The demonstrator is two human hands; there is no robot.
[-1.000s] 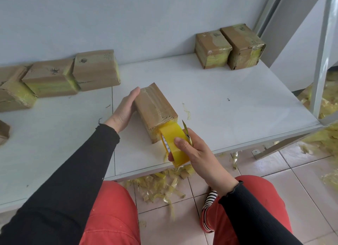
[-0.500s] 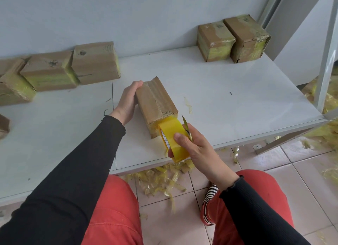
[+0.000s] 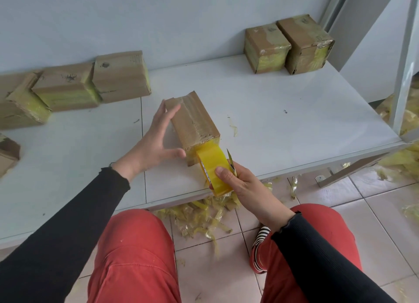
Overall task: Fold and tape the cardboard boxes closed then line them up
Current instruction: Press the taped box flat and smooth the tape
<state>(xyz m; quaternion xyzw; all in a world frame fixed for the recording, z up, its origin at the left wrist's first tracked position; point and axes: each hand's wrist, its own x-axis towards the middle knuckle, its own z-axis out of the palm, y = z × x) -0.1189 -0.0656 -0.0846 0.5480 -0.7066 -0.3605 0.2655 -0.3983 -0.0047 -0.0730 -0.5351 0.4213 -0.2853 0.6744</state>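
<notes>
A brown cardboard box (image 3: 192, 121) lies on the white table (image 3: 272, 121), its near end toward me. My left hand (image 3: 156, 142) is spread against the box's left side, fingers straight, thumb by the near corner. My right hand (image 3: 238, 180) grips a yellow tape roll (image 3: 214, 166) together with a small knife (image 3: 230, 163). A strip of tape runs from the roll onto the box's near end.
Two taped boxes (image 3: 288, 44) stand at the back right by the wall. Three more boxes (image 3: 68, 87) sit at the back left, another at the left edge (image 3: 8, 154). Tape scraps (image 3: 204, 216) litter the tiled floor. A metal post (image 3: 405, 65) rises at right.
My left hand slid from the box's far end down along its left side and spread out. The right hand with the tape roll stayed at the box's near end.
</notes>
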